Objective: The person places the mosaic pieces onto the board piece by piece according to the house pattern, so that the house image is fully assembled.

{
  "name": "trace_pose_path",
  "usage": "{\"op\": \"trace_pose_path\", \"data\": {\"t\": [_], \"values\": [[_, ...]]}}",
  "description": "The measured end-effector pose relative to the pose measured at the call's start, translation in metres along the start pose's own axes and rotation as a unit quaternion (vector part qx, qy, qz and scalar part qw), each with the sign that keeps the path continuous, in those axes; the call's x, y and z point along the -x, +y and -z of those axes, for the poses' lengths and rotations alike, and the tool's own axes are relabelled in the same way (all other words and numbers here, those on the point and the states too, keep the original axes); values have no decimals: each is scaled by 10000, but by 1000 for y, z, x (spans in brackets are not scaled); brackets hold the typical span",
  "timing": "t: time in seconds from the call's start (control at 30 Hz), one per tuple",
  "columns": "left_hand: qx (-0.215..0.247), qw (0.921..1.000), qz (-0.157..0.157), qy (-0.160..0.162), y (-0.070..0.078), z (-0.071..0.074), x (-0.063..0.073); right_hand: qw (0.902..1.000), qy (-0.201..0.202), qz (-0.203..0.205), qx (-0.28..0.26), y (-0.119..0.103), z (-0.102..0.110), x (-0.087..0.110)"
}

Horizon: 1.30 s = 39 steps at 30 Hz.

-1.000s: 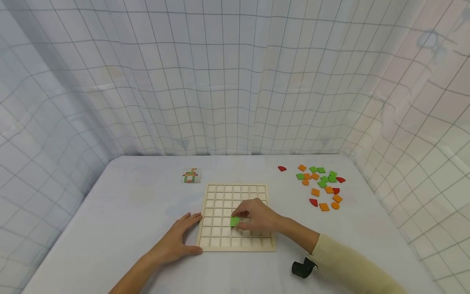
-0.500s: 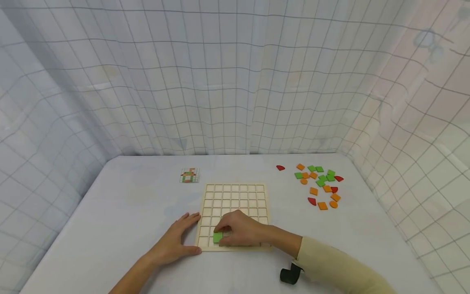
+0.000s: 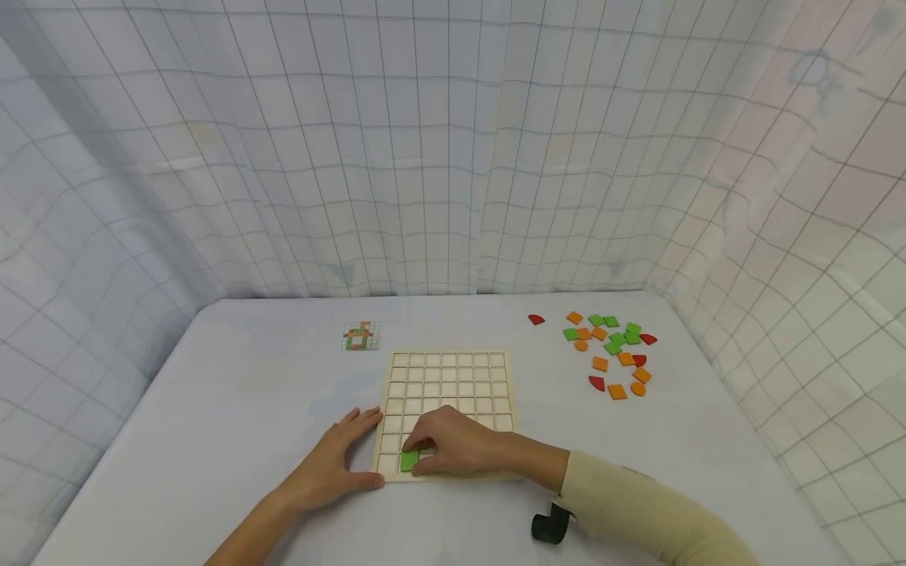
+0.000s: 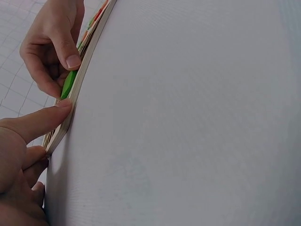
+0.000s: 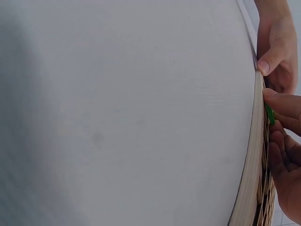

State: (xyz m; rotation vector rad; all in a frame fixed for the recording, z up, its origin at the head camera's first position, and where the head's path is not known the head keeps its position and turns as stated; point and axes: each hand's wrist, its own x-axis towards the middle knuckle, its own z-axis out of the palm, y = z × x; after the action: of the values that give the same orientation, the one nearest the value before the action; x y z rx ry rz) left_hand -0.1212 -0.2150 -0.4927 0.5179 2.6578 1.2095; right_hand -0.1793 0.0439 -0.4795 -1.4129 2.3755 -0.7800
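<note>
A pale wooden grid board (image 3: 449, 384) lies flat on the table. At its front row, second cell from the left, my right hand (image 3: 456, 444) pinches a green square tile (image 3: 409, 461) between thumb and fingers. In the left wrist view the green tile (image 4: 68, 84) appears tilted at the board's edge, under the right hand's thumb and fingers. My left hand (image 3: 331, 462) rests against the board's left side, fingers spread, with the thumb at the front left corner. The right wrist view shows the right thumb (image 5: 277, 101) over the tile, the left hand behind it.
A small pattern card (image 3: 361, 336) lies beyond the board's left corner. Loose green, orange and red pieces (image 3: 600, 364) are scattered at the back right. A black wrist-worn device (image 3: 550, 525) hangs under the right sleeve. A white gridded curtain (image 3: 453, 157) surrounds the table.
My right hand has carried the green tile from the middle of the board left and toward me, to the front row. The left hand stays at the board's left side.
</note>
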Motion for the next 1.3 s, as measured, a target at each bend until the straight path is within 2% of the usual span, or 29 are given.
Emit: {"op": "trace_pose_path", "data": {"t": [0.17, 0.37, 0.8, 1.13, 1.3], "values": [[-27, 10000, 15, 24, -1, 1, -1, 10000, 22, 79, 18, 1, -1, -3], [-10, 10000, 61, -1, -1, -1, -1, 10000, -6, -30, -55, 1, -2, -1], [-105, 9998, 147, -53, -2, 1, -2, 9999, -15, 131, -27, 3, -1, -2], [117, 9999, 58, -36, -1, 2, -1, 9999, 44, 149, -16, 3, 2, -2], [185, 9998, 68, -53, -1, 2, 0, 9998, 36, 143, -130, 3, 12, 3]]}}
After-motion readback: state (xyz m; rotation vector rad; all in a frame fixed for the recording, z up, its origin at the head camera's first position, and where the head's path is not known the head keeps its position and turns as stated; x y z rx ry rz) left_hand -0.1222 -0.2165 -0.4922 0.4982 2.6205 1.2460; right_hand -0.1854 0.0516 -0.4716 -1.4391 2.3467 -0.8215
